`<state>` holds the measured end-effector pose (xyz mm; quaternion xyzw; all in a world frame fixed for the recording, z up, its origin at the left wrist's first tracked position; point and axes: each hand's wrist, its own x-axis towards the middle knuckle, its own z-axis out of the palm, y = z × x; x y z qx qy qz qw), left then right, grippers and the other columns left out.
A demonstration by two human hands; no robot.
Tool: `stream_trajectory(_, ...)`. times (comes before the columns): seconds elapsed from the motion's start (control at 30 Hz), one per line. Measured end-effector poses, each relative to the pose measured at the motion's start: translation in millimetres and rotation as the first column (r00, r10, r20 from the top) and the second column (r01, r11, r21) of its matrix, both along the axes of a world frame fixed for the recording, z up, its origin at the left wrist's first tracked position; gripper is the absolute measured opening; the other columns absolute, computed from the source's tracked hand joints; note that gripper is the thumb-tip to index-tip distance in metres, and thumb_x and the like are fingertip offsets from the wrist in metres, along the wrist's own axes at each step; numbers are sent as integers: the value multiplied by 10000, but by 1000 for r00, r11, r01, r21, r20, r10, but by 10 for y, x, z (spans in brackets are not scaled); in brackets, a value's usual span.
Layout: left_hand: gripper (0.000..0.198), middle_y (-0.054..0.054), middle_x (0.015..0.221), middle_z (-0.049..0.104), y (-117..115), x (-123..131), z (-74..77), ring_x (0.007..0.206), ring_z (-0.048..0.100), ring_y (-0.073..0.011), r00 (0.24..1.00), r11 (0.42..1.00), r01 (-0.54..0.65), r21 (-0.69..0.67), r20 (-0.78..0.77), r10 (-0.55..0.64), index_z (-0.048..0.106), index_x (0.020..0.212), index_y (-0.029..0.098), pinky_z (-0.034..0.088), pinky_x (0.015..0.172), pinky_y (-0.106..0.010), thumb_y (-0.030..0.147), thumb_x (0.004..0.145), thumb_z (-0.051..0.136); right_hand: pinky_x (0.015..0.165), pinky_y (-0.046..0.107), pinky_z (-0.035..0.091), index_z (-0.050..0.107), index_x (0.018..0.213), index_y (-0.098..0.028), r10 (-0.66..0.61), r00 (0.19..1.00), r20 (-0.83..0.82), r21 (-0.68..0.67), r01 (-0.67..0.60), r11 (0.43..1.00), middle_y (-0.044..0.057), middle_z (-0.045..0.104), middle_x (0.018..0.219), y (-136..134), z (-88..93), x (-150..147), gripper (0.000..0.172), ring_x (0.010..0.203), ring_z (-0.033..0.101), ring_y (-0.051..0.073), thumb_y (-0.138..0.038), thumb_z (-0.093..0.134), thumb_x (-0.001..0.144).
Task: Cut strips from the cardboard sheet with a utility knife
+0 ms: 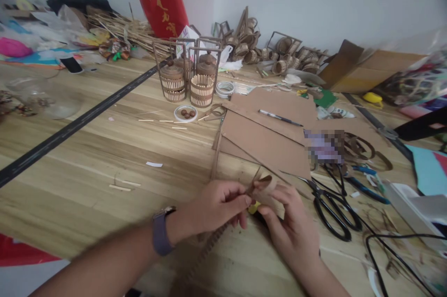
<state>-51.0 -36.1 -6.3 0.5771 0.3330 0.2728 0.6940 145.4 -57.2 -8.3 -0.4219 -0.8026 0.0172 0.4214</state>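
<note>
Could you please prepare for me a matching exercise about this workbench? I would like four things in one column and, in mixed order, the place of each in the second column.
Things
1. Scissors
2. Pen
3. Brown balls
4. Brown strip

Places
A. Lying wholly on brown cardboard
B. At the fingertips of the left hand
C. On the tabletop, just right of the right hand
D. Inside a white ring

Right pairs: 1-C, 2-A, 3-D, 4-B

Strip (268, 180): brown
Watch strap (161, 235): muted purple
Bench (84, 162): pale tan, streaked grain
Scissors (317, 191): black handles
Open basket (201, 92): cream slats, brown bands
</note>
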Motion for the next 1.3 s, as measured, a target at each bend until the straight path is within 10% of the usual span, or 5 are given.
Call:
stream_trajectory(0.17, 374, 3, 520, 640, 109, -98, 45, 399, 516, -83, 978, 942, 136, -306, 192, -79, 629, 759, 148, 379, 417, -181, 515, 784, 698, 757, 369, 538, 685, 1108, -271, 30, 998, 46, -46, -28, 999, 57, 765, 1001, 153, 23, 138, 205, 897, 704, 217, -226, 567, 945)
stream_trajectory(0.33, 573, -18, 515, 644, 188, -135, -65, 387, 524, -96, 914, 910, 176, -375, 405, -10, 651, 780, 131, 380, 407, -190, 703, 769, 670, 672, 298, 556, 754, 960, -263, 69, 969, -238, -415, -166, 895, 40, 747, 846, 107, 18, 40, 159, 782, 700, 186, -339, 618, 927)
stream_trajectory(0.57, 503, -4, 679, 662, 138, -2, -81, 578, 563, -91, 924, 948, -194, -252, 279, 263, 656, 959, 141, 431, 582, -211, 575, 743, 788, 499, 241, 483, 735, 970, -203, -291, 753, -589, -665, -248, 704, 14, 696, 689, 33, -80, -135, 378, 538, 566, 118, -541, 735, 800)
stream_trajectory(0.77, 347, 30, 674, 557, 62, 47, -24, 617, 488, -92, 955, 970, -234, -60, 174, 241, 626, 784, 149, 406, 615, -233, 476, 772, 741, 497, 222, 495, 594, 821, -226, -191, 763, -618, -572, -269, 775, -24, 663, 640, 23, -36, -257, 268, 548, 614, 122, -445, 747, 807)
stream_trajectory(1.3, 371, -8, 675, 650, 93, 43, -26, 564, 603, -108, 912, 923, -337, -186, 178, 369, 585, 757, 147, 498, 566, -235, 488, 748, 729, 607, 251, 531, 739, 889, -232, -152, 957, -245, -497, 10, 868, 36, 755, 801, -69, -63, -193, 182, 682, 683, 155, -333, 590, 914)
